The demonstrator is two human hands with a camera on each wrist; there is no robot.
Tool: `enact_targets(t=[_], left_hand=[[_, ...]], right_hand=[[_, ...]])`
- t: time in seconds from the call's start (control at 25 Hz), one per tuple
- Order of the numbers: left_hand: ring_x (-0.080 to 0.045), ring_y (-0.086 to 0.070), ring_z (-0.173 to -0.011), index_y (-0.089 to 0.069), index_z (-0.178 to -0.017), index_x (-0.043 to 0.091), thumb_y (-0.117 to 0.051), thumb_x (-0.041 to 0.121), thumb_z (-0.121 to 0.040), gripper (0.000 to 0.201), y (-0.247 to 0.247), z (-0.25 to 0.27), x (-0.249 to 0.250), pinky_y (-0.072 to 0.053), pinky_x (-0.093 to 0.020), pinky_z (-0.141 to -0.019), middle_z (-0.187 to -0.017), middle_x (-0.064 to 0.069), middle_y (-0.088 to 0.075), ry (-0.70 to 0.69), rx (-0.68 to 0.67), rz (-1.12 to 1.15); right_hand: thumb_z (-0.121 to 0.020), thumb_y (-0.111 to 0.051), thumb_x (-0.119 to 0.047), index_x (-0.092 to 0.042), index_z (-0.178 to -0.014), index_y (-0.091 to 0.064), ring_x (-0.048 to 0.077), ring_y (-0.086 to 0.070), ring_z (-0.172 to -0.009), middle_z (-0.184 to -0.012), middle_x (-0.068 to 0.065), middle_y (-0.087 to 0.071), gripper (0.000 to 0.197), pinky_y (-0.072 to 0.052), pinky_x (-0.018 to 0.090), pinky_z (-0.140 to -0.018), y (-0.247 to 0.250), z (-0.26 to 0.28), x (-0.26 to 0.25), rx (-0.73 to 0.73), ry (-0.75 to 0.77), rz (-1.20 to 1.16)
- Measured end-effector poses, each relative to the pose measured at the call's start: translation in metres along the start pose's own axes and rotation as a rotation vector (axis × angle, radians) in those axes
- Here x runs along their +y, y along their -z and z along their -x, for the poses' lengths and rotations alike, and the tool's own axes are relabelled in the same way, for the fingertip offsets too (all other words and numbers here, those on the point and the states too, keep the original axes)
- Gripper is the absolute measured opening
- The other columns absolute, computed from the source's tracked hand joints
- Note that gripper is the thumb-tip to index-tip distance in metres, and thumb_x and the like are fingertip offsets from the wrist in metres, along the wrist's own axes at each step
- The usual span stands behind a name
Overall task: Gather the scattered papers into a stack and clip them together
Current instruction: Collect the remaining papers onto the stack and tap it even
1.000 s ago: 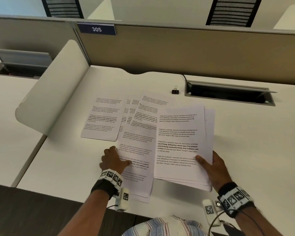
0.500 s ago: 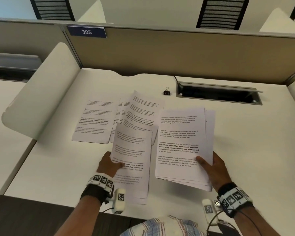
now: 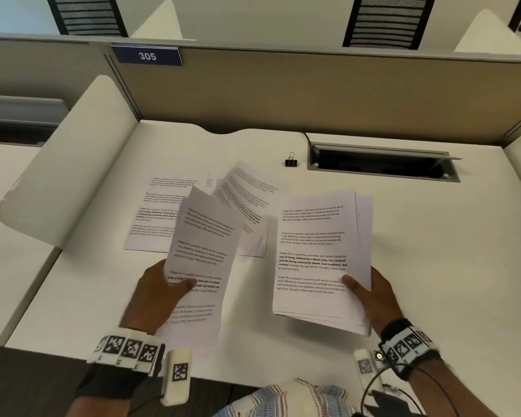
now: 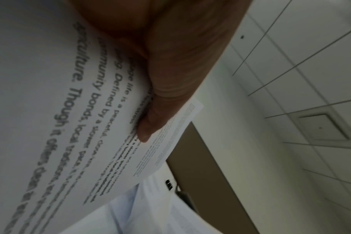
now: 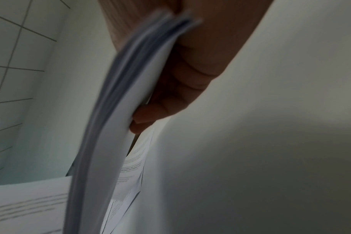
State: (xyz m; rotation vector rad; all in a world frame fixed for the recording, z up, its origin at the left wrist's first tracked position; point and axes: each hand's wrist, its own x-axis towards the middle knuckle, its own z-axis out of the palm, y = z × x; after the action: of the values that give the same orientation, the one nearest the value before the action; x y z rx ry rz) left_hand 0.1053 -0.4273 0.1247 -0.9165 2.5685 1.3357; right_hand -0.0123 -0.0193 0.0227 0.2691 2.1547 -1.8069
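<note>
Evenly and brightly lit in the head view, soft overhead light, no glare on the white bench point(image 3: 433, 251). Faint shadows just beneath the held stack of papers point(image 3: 319, 254). Motion blur on the lifted sheet point(image 3: 202, 254) and the left hand point(image 3: 154, 293); sharp, legible print on the stack. Bowed partition lines toward the frame edges. Dimmer and greyer in both wrist views: smeared, out-of-focus text close to the lens in the left one, streaked sheet edges point(image 5: 110, 110) and a broad soft shadow right of them in the other.
</note>
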Motion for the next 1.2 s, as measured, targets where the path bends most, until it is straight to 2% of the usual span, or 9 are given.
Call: enact_targets(t=[0.28, 0.4, 0.52, 0.64, 0.72, 0.84, 1.0, 1.08, 1.2], left_hand=[[-0.007, -0.075, -0.072, -0.068, -0.103, 0.029, -0.082, 0.033, -0.081, 0.027, 0.029, 0.027, 0.057, -0.055, -0.023, -0.062, -0.088, 0.011, -0.077, -0.121, 0.019, 0.088], [-0.016, -0.078, -0.084, -0.069, -0.109, 0.024, -0.086, 0.027, -0.077, 0.036, 0.022, 0.022, 0.082, -0.062, -0.038, -0.074, -0.098, 0.004, -0.080, -0.163, -0.123, 0.313], [-0.030, -0.076, -0.099, -0.069, -0.117, 0.013, -0.084, 0.012, -0.078, 0.042, 0.000, 0.010, 0.097, -0.060, -0.051, -0.088, -0.109, -0.008, -0.079, -0.176, -0.222, 0.531], [-0.033, -0.073, -0.108, -0.064, -0.127, 0.009, -0.080, 0.003, -0.082, 0.048, -0.033, -0.007, 0.097, -0.057, -0.054, -0.095, -0.118, -0.013, -0.075, -0.149, -0.306, 0.663], [-0.029, -0.070, -0.115, -0.061, -0.132, 0.012, -0.084, 0.010, -0.081, 0.056, -0.055, -0.021, 0.084, -0.054, -0.053, -0.100, -0.124, -0.009, -0.073, -0.151, -0.323, 0.648], [-0.018, -0.068, -0.119, -0.057, -0.134, 0.024, -0.094, 0.030, -0.069, 0.075, -0.084, -0.036, 0.066, -0.054, -0.047, -0.102, -0.127, 0.005, -0.071, -0.154, -0.250, 0.501], [-0.011, -0.067, -0.115, -0.054, -0.133, 0.027, -0.093, 0.042, -0.065, 0.080, -0.114, -0.047, 0.055, -0.054, -0.042, -0.102, -0.125, 0.010, -0.071, -0.115, -0.267, 0.375], [-0.018, -0.068, -0.117, -0.057, -0.134, 0.025, -0.092, 0.037, -0.069, 0.074, -0.125, -0.052, 0.054, -0.052, -0.049, -0.105, -0.126, 0.003, -0.072, -0.035, -0.359, 0.509], [-0.026, -0.067, -0.120, -0.057, -0.136, 0.017, -0.081, 0.013, -0.084, 0.058, -0.140, -0.050, 0.064, -0.048, -0.051, -0.108, -0.129, -0.005, -0.071, 0.004, -0.532, 0.649]], right_hand=[[-0.088, -0.076, -0.024, -0.021, -0.126, -0.063, 0.015, -0.071, -0.099, -0.113, -0.007, -0.074, 0.040, -0.059, 0.023, -0.074, -0.015, -0.006, -0.007, -0.029, 0.015, 0.013], [-0.088, -0.076, -0.024, -0.021, -0.125, -0.063, 0.013, -0.072, -0.097, -0.113, -0.006, -0.074, 0.039, -0.059, 0.021, -0.072, -0.026, -0.007, -0.013, -0.063, 0.030, 0.026], [-0.088, -0.076, -0.025, -0.022, -0.122, -0.064, 0.013, -0.073, -0.094, -0.111, -0.004, -0.075, 0.037, -0.059, 0.020, -0.069, -0.035, -0.005, -0.019, -0.110, 0.035, 0.022], [-0.088, -0.076, -0.022, -0.019, -0.120, -0.065, 0.013, -0.074, -0.089, -0.107, -0.001, -0.076, 0.034, -0.057, 0.016, -0.062, -0.039, -0.001, -0.025, -0.114, 0.037, -0.014], [-0.090, -0.074, -0.016, -0.018, -0.117, -0.066, 0.004, -0.074, -0.081, -0.102, -0.003, -0.077, 0.028, -0.054, 0.013, -0.059, -0.037, 0.003, -0.030, -0.095, 0.040, -0.068], [-0.091, -0.073, -0.017, -0.018, -0.122, -0.064, 0.007, -0.074, -0.090, -0.107, -0.003, -0.077, 0.033, -0.057, 0.015, -0.066, -0.029, 0.004, -0.034, -0.078, 0.051, -0.134], [-0.089, -0.074, -0.020, -0.018, -0.128, -0.061, 0.019, -0.073, -0.102, -0.115, -0.001, -0.075, 0.041, -0.061, 0.030, -0.081, -0.014, 0.003, -0.032, -0.062, 0.045, -0.187], [-0.091, -0.072, -0.022, -0.019, -0.130, -0.061, 0.019, -0.072, -0.105, -0.118, -0.001, -0.075, 0.040, -0.060, 0.035, -0.087, -0.007, 0.003, -0.032, -0.056, 0.045, -0.191], [-0.098, -0.059, -0.032, -0.023, -0.130, -0.061, 0.006, -0.070, -0.104, -0.118, -0.007, -0.074, 0.033, -0.056, 0.023, -0.088, 0.001, 0.005, -0.032, -0.042, 0.042, -0.152]])
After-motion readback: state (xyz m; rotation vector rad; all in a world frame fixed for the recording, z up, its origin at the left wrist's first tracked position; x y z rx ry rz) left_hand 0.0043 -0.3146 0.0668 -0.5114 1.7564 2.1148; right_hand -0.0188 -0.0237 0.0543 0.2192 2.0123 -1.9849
